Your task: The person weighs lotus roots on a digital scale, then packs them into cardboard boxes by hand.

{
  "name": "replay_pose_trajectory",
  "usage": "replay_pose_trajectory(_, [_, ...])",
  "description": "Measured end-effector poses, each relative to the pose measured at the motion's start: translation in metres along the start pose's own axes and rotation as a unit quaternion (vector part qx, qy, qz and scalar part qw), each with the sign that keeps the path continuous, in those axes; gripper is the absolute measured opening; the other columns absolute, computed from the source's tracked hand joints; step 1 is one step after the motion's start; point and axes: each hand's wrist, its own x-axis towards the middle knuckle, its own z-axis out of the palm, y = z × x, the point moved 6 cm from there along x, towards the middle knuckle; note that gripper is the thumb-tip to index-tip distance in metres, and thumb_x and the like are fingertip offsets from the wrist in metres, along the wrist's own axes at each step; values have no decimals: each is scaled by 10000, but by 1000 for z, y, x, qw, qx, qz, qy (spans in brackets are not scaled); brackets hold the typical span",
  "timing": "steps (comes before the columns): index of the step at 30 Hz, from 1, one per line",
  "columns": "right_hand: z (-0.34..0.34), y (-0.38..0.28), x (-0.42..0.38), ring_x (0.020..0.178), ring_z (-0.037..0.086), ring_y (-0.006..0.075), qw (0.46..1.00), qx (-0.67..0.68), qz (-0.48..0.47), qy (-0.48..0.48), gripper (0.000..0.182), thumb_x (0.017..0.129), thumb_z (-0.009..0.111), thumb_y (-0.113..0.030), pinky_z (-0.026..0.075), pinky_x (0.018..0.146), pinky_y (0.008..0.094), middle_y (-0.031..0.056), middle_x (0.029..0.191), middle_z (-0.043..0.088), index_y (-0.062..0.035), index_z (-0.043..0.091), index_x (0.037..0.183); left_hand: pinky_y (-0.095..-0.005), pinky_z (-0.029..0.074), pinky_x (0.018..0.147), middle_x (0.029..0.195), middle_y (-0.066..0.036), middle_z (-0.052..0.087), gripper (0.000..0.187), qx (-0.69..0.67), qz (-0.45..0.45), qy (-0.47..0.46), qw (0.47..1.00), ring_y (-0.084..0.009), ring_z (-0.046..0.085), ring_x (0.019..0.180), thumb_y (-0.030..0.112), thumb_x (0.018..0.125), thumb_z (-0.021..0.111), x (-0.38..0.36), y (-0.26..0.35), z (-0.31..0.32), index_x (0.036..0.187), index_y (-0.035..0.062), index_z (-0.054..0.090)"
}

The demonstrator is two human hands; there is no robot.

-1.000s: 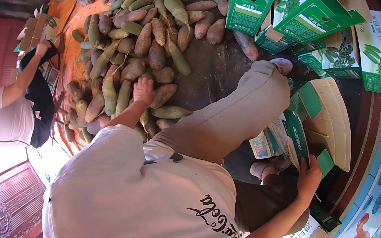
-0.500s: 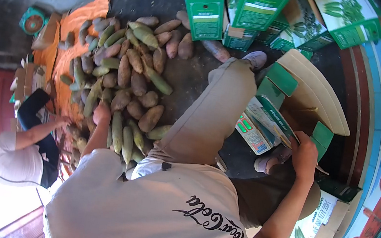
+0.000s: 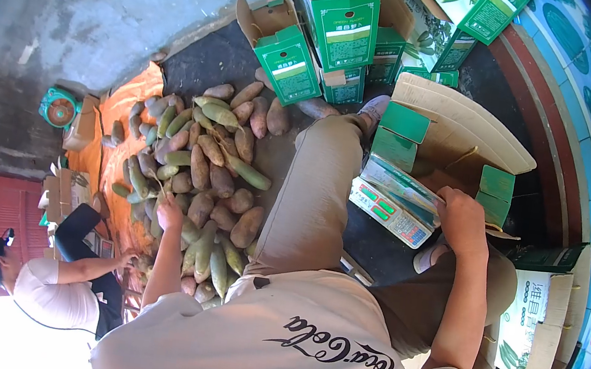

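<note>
My left hand (image 3: pixel 171 213) is at the near side of a heap of long green radishes (image 3: pixel 248 173) and brownish ones. Its fingers are closed, seemingly on the thin root end of a green radish; the hand itself covers much of that spot. On the right, my right hand (image 3: pixel 461 220) grips the near flap of an open cardboard carton (image 3: pixel 460 124) with green side flaps. Beside that flap is a digital scale (image 3: pixel 390 213) with lit green displays and a keypad. How the carton rests on the scale is hidden.
Green and white cartons (image 3: pixel 345 30) stand beyond my foot. Another carton (image 3: pixel 525 319) lies at right, near my knee. An orange sheet (image 3: pixel 112 149) runs under the heap. At left, a co-worker (image 3: pixel 58 288) reaches toward the radishes. A green round dial (image 3: pixel 60 109) stands behind.
The view has shifted, so the heap and cartons appear lower or farther left. My left hand has drawn back slightly from the radishes; my right hand stays on the carton flap.
</note>
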Motion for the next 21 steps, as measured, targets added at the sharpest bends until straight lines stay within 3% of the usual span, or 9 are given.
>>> replay_pose_trajectory(1, [1,0,0,824,627,303,1000,-1,2,-4,125,818,607,-162,494,721,408,124,820,637,-64,625,893,-490,470,735,814,-266,634,478,-39,71,75,994,-408,615,773,351,953,381,26,-13,16,901,-47,641])
replay_pose_trajectory(4, [4,1,0,821,634,299,1000,-5,-4,4,124,823,593,-162,501,710,409,126,824,642,-64,627,890,-417,481,691,736,-193,643,454,-317,11,12,948,-331,605,673,334,958,386,50,7,21,875,-28,645])
replay_pose_trajectory(5, [4,1,-1,814,636,298,1000,-9,-7,4,124,823,590,-164,504,704,410,127,820,643,-64,628,885,-387,467,668,763,-126,626,431,-429,-46,-28,902,-259,585,698,339,967,375,21,51,-8,812,15,611])
replay_pose_trajectory(8, [4,0,-2,791,642,295,1000,-20,-10,7,126,824,585,-171,511,688,411,129,808,646,-62,630,868,-392,476,743,882,-114,612,394,-638,-48,-92,763,-245,588,862,337,981,364,2,118,-32,764,59,539])
replay_pose_trajectory(10, [6,0,-3,779,644,294,999,-31,-14,12,129,824,586,-178,515,682,410,129,800,648,-61,631,853,-443,465,851,993,-141,594,385,-717,-7,-129,686,-269,548,1007,338,994,338,-25,186,-76,741,74,460])
replay_pose_trajectory(12, [5,0,-4,779,645,296,999,-31,-18,14,135,828,578,-183,516,682,410,129,797,649,-61,632,846,-507,423,941,1011,-125,586,403,-772,5,-169,613,-301,499,1114,353,1006,302,-40,233,-114,730,91,434])
replay_pose_trajectory(15, [6,0,-5,779,646,298,999,-29,-25,18,140,833,571,-184,516,680,410,132,797,650,-59,632,838,-571,399,947,952,-105,582,418,-814,133,-277,494,-335,453,1177,368,1008,285,-34,275,-141,707,103,404])
replay_pose_trajectory(18, [7,0,-4,776,647,303,999,-22,-27,21,143,836,564,-181,517,678,413,137,796,652,-56,632,835,-569,367,990,883,-100,568,421,-817,177,-342,429,-338,409,1240,360,1014,268,-65,329,-178,691,119,391])
replay_pose_trajectory(21, [7,1,-2,778,648,307,999,-18,-25,18,145,839,556,-176,518,678,412,139,794,656,-53,633,835,-556,380,980,874,-96,570,424,-783,240,-414,398,-332,404,1242,359,1013,270,-102,378,-182,693,115,405])
